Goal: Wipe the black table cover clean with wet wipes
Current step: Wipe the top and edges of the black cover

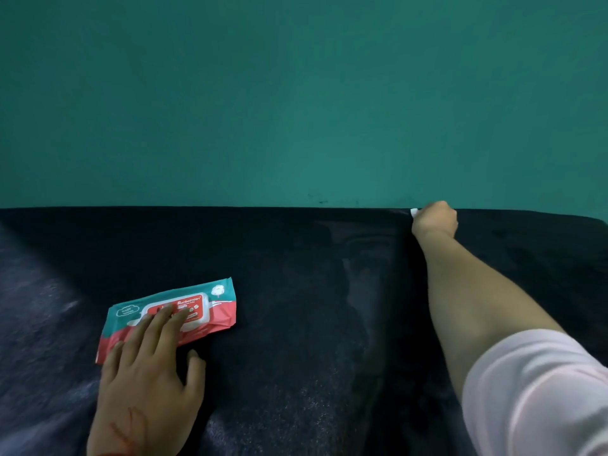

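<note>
Wipe [414, 211], a small white scrap, shows at the far edge of the black table cover [296, 324], bunched inside the right hand [435, 218], which is clenched around it at full reach where the cover meets the green wall [296, 93]. All the cover lies nearer the person than that hand, so I judge the next stroke pulls back. The left hand [148, 373] rests flat with fingers released on the wipes pack [217, 301], which lies lengthwise left to right, well apart.

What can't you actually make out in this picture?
- Wet wipe: only a white corner shows; the right hand, closed over it at the cover's far edge, hides the rest.
- Wipes pack: its label is partly covered by the left hand.
- Black table cover: cut off by the frame's left, right and bottom edges.
</note>
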Demonstrator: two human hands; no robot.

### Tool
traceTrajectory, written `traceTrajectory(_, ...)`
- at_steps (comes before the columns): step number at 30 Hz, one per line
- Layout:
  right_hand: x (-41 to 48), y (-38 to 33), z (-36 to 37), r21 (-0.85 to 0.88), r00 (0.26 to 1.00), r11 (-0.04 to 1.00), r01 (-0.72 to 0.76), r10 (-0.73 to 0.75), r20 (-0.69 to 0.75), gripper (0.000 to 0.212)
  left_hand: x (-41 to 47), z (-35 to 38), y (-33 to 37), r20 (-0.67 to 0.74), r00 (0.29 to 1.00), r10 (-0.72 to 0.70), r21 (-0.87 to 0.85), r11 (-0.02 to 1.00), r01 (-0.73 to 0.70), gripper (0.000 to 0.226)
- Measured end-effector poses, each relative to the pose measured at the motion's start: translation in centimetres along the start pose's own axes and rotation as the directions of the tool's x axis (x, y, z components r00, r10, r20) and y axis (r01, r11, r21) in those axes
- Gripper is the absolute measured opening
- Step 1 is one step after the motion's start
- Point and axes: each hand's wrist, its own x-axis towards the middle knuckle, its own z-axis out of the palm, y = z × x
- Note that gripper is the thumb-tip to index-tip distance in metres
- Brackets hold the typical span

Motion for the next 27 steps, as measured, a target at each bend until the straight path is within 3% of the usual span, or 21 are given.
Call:
traceTrajectory(9, -1.7, -3.5, 2.0, 0.025, 0.993, 0.997, 0.066, -0.069, 0.096, 0.034, 0.1, -0.1, 0.0, 0.033, 0.999, 0.011, 0.008, 1.000, -0.011, 0.068)
traceTrajectory(12, -3.4, -5.4, 3.3, 0.055, 0.971, 0.982, 0.178, -0.185, 0.155, 0.021, 0.0, -0.1, 0.0, 0.018, 1.000, -0.004, 0.008, 1.000, 0.004, 0.069)
traceTrajectory(16, -6.8, -8.4, 5.1, 0.131, 0.916, 0.942, 0.309, -0.331, 0.227, 0.008, 0.1, 0.0, 0.1, 0.022, 1.000, 0.005, -0.001, 1.000, -0.005, 0.069)
traceTrajectory(20, -11.6, -11.2, 6.8, 0.236, 0.841, 0.887, 0.398, -0.455, 0.294, 0.014, 0.0, -0.1, 0.1, 0.008, 1.000, 0.002, -0.008, 1.000, -0.002, 0.068)
traceTrajectory(25, -15.6, -12.3, 7.5, 0.296, 0.688, 0.792, 0.533, -0.610, 0.393, 0.022, -0.1, -0.2, 0.1, 0.004, 1.000, 0.014, -0.008, 1.000, -0.014, 0.067)
traceTrajectory(27, -15.7, -11.5, 7.3, 0.307, 0.674, 0.779, 0.547, -0.627, 0.390, 0.017, -0.1, -0.2, 0.1, 0.011, 1.000, 0.017, -0.002, 1.000, -0.017, 0.068)
